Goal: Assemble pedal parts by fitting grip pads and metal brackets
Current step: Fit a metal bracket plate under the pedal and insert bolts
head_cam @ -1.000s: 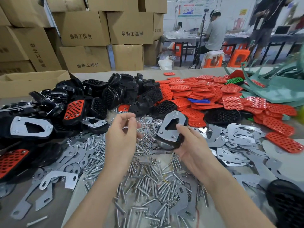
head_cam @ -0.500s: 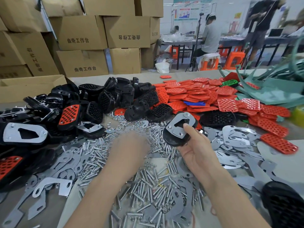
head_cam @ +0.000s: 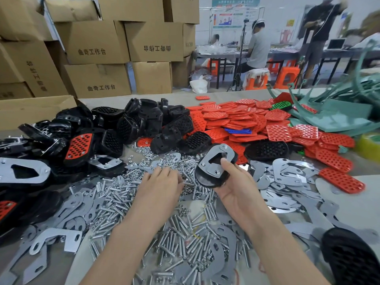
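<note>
A black pedal [head_cam: 213, 171] with its bracket [head_cam: 219, 159] is gripped in the right hand [head_cam: 236, 188] above mid-tabletop. The left hand [head_cam: 162, 182] is laid palm-down on the bolts [head_cam: 115, 204] — whether anything is pinched cannot be told. "曲奇工作台" is printed on boxes [head_cam: 96, 52] beyond the far edge — little tabletop [head_cam: 349, 204] is left bare.

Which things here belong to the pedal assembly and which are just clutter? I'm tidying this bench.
Job:
right hand holding black pedal with metal bracket
left hand in the bolts
red grip pads
loose brackets

Lying about:
cardboard boxes
green plastic scraps
yellow tape roll
</note>
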A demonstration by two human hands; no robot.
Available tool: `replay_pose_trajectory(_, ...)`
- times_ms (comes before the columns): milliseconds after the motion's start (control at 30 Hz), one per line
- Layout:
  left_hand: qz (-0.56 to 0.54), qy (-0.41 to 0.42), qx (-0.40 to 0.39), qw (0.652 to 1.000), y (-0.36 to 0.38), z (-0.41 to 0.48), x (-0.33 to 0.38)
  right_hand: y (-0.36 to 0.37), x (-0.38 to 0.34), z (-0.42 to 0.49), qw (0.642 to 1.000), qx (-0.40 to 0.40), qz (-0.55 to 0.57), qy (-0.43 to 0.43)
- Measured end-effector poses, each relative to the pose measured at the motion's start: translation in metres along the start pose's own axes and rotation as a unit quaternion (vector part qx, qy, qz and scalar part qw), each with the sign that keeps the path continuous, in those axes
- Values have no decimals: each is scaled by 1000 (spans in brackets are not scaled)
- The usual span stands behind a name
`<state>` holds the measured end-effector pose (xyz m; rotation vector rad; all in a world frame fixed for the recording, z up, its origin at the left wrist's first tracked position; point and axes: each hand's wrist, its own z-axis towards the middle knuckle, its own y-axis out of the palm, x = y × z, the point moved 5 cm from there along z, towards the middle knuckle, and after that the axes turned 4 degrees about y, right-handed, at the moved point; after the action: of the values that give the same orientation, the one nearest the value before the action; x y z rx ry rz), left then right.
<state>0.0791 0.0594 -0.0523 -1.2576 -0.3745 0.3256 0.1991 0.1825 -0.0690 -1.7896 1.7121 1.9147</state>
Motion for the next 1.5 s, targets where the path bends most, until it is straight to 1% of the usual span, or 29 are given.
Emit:
replay_pose_trajectory(267, -71, -18, 42, 996, -13, -8, 3, 5, 1, -4, 999, -7, -41, 2)
replay_pose_trajectory(367, -97, -29, 43, 994, -14, -9, 3, 7, 2, -5, 998, -19, -63, 0)
replay_pose_trajectory(433, -93, -33, 26, 995, -12, -9, 1, 7, 2, -6, 998, -20, -68, -1)
replay_pose_trajectory(567, -45, -12, -52, 998, -4, -10, -6, 6, 2, -5, 998, -13, -65, 3)
replay_pose_trajectory(667, -53, -6, -67, 996, -6, -9, -7, 5, 2, -4, 998, -12, -61, 7)
replay_pose_trajectory(900, -41, -3, -26, 999, -9, -9, -3, 5, 3, -4, 998, -7, -67, 8)
replay_pose_trajectory(1033, -48, -18, 5, 999, -13, -9, -8, 6, 2, -6, 998, -1, -65, 14)
replay_pose_trajectory(1200, -51, -32, 26, 998, -12, -10, -11, 8, 1, -9, 998, -2, -60, 20)
replay_pose_trajectory(1333, -104, -50, 60, 992, -19, -10, -11, 9, 1, -11, 998, -3, -55, 21)
replay_pose_trajectory(1500, -175, -57, 81, 980, -24, -10, -8, 10, 1, -12, 998, -3, -58, 24)
